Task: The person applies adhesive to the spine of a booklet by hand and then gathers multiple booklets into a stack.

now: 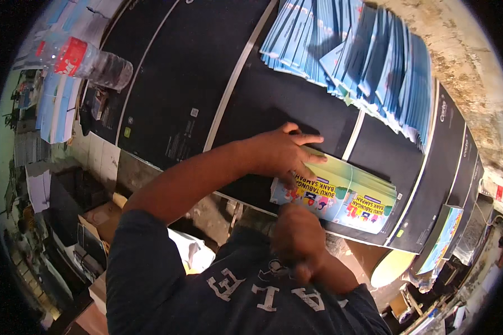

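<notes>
Black sheets [207,84] cover the worktable; a clear plastic bottle [86,58] lies upper left. Left hand [282,152] presses flat, fingers spread, on a booklet stack [341,195] running left-right; right hand [299,234] closes on its near edge.

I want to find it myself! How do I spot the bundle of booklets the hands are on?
Start at the wide black table. At its near edge sits the booklet stack, under the left hand, the right hand at its front. Unlike the fanned blue booklets farther back, it has colourful cartoon covers.
</notes>
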`<action>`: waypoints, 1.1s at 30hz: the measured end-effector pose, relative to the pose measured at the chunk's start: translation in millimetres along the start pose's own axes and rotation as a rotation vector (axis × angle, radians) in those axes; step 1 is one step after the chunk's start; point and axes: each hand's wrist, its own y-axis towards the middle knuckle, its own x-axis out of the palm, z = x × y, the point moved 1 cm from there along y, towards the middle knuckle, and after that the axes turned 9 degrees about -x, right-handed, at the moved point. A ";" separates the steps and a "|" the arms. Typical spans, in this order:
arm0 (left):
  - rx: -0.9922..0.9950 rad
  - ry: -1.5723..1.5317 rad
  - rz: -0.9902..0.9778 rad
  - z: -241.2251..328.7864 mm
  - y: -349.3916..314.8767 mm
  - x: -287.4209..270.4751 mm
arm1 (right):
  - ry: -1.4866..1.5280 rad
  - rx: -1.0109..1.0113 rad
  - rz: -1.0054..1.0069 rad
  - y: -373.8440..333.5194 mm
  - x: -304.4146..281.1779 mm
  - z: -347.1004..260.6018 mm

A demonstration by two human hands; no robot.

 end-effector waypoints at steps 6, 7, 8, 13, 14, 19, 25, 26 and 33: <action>0.076 0.005 0.111 -5.8 6.1 5.1 | -0.124 -0.095 -0.076 -3.7 16.2 33.5; 0.097 0.009 0.108 -6.6 4.7 5.7 | -0.102 -0.075 -0.096 -1.2 18.5 35.1; 0.059 0.016 0.091 -7.6 2.4 7.2 | -0.082 -0.055 -0.114 -0.7 16.7 33.4; -0.047 0.025 0.028 0.7 3.2 1.9 | -0.011 0.014 0.113 -30.4 -26.4 -2.5; -0.038 0.031 0.046 7.1 1.7 -2.0 | -0.026 0.073 0.256 -48.7 -35.8 -2.4; -0.037 0.050 0.018 16.2 7.3 -13.1 | -0.038 0.052 0.359 -47.5 -47.9 -0.2; 0.030 0.086 0.043 17.1 18.5 -11.9 | 0.002 0.028 0.313 -51.7 -50.8 -0.2; 0.048 0.052 0.064 15.9 16.4 -10.1 | -0.006 0.017 0.251 -50.4 -52.4 0.7; 0.024 -0.033 0.164 0.9 8.2 29.7 | -0.121 -0.123 -0.063 -33.5 -28.3 20.0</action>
